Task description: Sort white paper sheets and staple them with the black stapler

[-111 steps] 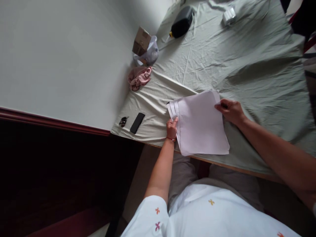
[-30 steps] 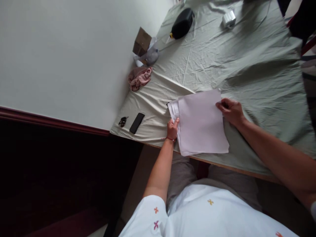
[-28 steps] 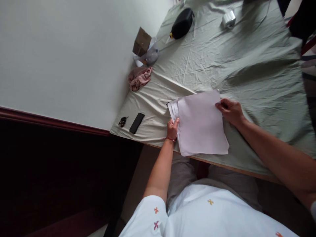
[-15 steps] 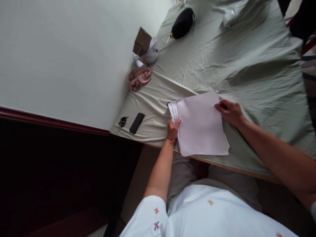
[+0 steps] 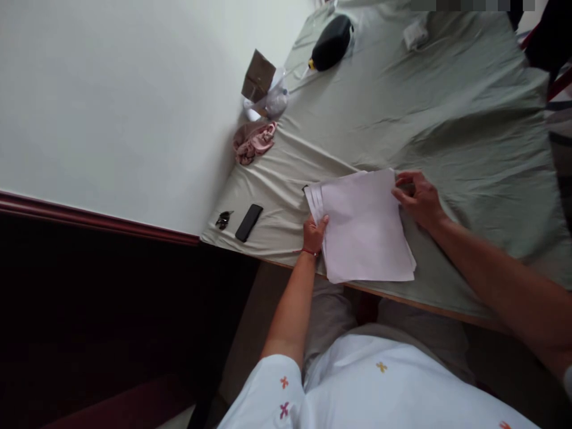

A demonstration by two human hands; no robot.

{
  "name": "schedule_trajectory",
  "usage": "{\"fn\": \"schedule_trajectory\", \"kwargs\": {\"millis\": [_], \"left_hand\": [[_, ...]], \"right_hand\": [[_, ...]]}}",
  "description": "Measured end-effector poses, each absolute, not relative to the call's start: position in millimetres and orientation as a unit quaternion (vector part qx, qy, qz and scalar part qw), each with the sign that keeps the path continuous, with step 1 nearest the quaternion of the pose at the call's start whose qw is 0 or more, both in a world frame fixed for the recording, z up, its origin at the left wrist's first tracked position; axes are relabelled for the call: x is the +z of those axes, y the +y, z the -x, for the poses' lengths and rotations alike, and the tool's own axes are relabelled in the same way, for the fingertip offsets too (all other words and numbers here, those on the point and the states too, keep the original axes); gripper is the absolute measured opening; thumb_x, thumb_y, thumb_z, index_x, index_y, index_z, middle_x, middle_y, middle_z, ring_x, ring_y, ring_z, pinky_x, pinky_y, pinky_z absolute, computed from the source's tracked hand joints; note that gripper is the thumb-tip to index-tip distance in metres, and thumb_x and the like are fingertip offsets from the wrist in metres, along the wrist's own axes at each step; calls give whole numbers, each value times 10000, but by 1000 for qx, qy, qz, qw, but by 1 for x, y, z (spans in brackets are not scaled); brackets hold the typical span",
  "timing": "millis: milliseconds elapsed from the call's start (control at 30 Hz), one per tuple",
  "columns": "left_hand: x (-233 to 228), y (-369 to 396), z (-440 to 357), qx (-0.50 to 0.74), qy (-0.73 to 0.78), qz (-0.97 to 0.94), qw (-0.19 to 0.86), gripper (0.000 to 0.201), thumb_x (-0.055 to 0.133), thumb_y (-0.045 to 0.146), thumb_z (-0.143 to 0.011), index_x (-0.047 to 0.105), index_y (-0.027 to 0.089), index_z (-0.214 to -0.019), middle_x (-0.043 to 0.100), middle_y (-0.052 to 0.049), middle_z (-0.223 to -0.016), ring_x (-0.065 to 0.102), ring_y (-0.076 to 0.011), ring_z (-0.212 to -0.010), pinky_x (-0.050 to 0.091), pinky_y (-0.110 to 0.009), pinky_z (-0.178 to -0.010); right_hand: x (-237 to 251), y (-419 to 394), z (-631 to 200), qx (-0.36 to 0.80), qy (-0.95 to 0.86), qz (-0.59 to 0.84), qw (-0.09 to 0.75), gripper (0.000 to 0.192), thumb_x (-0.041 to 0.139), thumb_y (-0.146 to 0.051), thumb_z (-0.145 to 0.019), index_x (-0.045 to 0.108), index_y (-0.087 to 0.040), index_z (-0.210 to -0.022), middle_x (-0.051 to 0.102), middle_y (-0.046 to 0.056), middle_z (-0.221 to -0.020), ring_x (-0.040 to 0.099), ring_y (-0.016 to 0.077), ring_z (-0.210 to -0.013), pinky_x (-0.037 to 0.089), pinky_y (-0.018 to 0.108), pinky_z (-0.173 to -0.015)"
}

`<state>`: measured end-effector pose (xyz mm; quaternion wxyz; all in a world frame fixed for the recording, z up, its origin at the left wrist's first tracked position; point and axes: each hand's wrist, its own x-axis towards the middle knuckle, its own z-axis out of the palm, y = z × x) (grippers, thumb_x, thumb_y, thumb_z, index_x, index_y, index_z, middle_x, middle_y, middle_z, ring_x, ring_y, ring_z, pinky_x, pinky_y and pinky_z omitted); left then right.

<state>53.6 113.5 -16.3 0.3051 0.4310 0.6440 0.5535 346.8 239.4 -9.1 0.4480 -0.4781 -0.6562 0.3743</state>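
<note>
A fanned stack of white paper sheets (image 5: 364, 229) lies near the table's front edge, the layered edges showing at its left. My left hand (image 5: 314, 233) grips that left side, its thumb on top and its other fingers under the sheets. At the upper right corner of the stack is my right hand (image 5: 417, 196), thumb and forefinger apart, the tips close to the paper's edge. No sheet shows between those fingers. A small black thing (image 5: 304, 188) pokes out by the stack's upper left corner, mostly hidden.
Left of the stack lie a black phone (image 5: 249, 222) and a bunch of keys (image 5: 224, 220). Along the wall are a pink cloth (image 5: 254, 143), a brown box (image 5: 258, 76) and a clear plastic bottle (image 5: 277, 101). Farther back sit a black pouch (image 5: 331, 43) and a white item (image 5: 416, 34).
My right hand has let go of the top sheet's edge and its fingers have spread. The top sheet's upper right corner has settled slightly. My left hand keeps its place.
</note>
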Motion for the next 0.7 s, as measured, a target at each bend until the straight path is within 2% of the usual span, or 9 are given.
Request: {"fn": "schedule_trajectory", "kwargs": {"millis": [100,267,433,567,700], "left_hand": [[-17,113,-53,549,648,-431,303,456,833,620,-774,789,198,-941,832,-100,-983,770,-257,-946,604,-387,-878],[-14,112,-54,552,650,-428,298,394,840,555,-794,789,189,-931,826,-92,-953,759,-239,-887,591,-369,-836],[-11,112,-57,560,650,-420,297,383,855,527,-787,792,187,-953,827,-95,-980,762,-241,-933,594,-361,-873],[-13,113,-55,552,660,-414,296,368,854,525,-792,784,186,-916,824,-74,-929,747,-218,-865,584,-339,-815],[-17,113,-53,560,651,-420,295,379,859,534,-785,780,187,-915,829,-76,-934,752,-220,-862,591,-352,-839]], "right_hand": [[-9,239,-346,377,-648,480,456,394,684,-431,-813,645,-280,-1175,741,91,-1119,552,190,-645,512,405,-715],[-8,237,-346,394,-667,476,416,244,652,-381,-833,679,-283,-1054,749,58,-919,658,245,-769,514,405,-772],[-2,235,-347,397,-681,472,394,190,633,-274,-887,694,-234,-1061,798,97,-958,696,227,-846,517,377,-851],[-1,236,-347,397,-681,479,386,160,645,-239,-890,704,-226,-1039,810,102,-966,703,227,-866,520,371,-860],[-3,236,-347,399,-680,479,387,159,665,-245,-886,719,-207,-1030,805,116,-963,710,231,-866,516,365,-839]]}}
